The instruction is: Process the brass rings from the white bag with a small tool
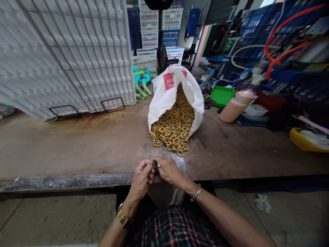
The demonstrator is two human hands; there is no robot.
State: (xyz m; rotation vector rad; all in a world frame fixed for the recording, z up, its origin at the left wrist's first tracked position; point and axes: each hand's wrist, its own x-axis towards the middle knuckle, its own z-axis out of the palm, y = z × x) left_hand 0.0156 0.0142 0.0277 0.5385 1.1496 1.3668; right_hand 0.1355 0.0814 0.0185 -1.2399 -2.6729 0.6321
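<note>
A small workshop or factory floor, not a home. Worn, stained brown metal counter (77, 144) with a dented steel edge, standing on bare concrete floor (51, 219). On it, a white plastic sack (164, 99) spilling hundreds of identical small brass-coloured metal rings (173, 132). Behind, stacked white and blue plastic lattice crates (159, 24), and a big white plastic ribbed panel (64, 51) leaning at the left. At the right, blue machine frames (259, 31) with orange rubber hoses (282, 41), plus a green plastic tray (222, 96).
</note>
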